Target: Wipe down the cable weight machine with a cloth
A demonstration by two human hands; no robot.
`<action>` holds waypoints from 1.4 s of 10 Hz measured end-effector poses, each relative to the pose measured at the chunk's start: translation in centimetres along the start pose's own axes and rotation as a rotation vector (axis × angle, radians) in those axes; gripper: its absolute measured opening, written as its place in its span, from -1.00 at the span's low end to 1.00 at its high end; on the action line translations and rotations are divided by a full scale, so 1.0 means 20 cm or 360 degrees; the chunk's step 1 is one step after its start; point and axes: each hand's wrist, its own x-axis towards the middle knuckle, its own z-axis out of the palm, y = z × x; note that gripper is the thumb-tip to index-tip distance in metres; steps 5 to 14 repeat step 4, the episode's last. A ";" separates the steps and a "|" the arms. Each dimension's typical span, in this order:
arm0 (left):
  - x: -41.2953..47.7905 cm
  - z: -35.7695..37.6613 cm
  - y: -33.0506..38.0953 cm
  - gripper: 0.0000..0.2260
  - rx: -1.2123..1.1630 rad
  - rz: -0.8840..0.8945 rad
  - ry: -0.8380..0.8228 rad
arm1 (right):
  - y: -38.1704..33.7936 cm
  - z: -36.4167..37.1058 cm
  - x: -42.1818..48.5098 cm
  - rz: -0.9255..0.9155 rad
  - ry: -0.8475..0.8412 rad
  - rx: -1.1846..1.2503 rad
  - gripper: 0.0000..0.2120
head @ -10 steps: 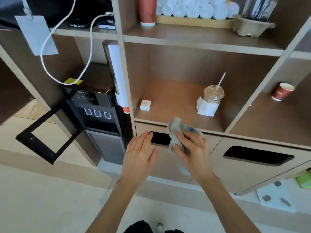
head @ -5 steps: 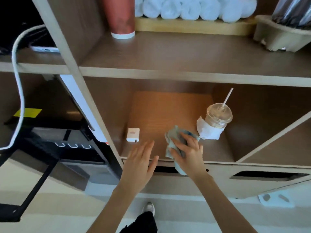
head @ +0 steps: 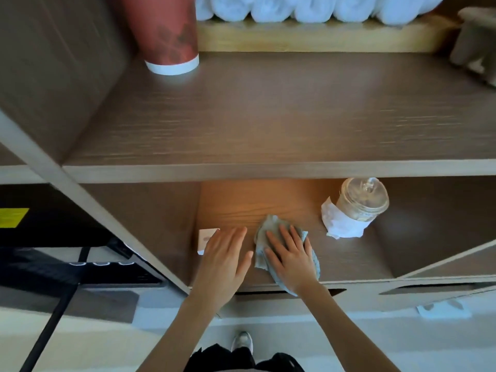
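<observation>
**Cloth pressed flat on a cubby shelf, no weight machine in view**

The right hand (head: 291, 257) lies spread on the grey cloth (head: 271, 226), fingers straight, pressing it onto the lower shelf (head: 236, 205) near the front edge. The cloth is bunched, and part of it hangs over that edge below the wrist. The left hand (head: 225, 260) is flat and wide, holding nothing. Its fingertips reach the small white box (head: 206, 236), though I cannot tell whether they touch it.

The cable weight machine does not show, so this looks like a wipe of the shelf, or setting the cloth down. To wipe well, I would keep the palm flat, gather in the hanging tail, and stroke with the wood grain in overlapping passes.

2 things crowd the stroke. The white box sits just left, and a clear plastic cup (head: 361, 201) in a paper napkin (head: 339, 225) stands to the right. The cup looks light and tippable, so sweeps should stop short of it, or it should be lifted away.

On the upper shelf (head: 268, 116) stand a red paper cup (head: 166, 30), rolled white towels (head: 295, 6) and a cardboard carrier (head: 475, 41). A black dispenser (head: 53, 232) fills the bay at left.
</observation>
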 end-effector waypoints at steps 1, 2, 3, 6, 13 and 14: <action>0.00 0.02 0.00 -0.52 0.0012 0.0013 -0.0018 | -0.01 0.00 0.00 0.0011 -0.0034 -0.0079 -0.40; -0.01 0.03 0.01 -0.52 0.0017 0.0021 -0.0022 | -0.01 -0.01 0.00 -0.0029 -0.0099 -0.0090 -0.36; -0.05 0.04 0.03 -0.53 0.0062 0.0046 0.0038 | 0.00 -0.04 -0.01 -0.0032 -0.0068 0.0062 -0.32; -0.07 0.01 0.08 -0.54 0.0058 0.0016 0.0068 | 0.00 -0.08 -0.05 -0.0081 0.0074 0.0131 -0.39; -0.07 0.01 0.08 -0.54 0.0058 0.0016 0.0068 | 0.00 -0.08 -0.05 -0.0081 0.0074 0.0131 -0.39; -0.07 0.01 0.08 -0.54 0.0058 0.0016 0.0068 | 0.00 -0.08 -0.05 -0.0081 0.0074 0.0131 -0.39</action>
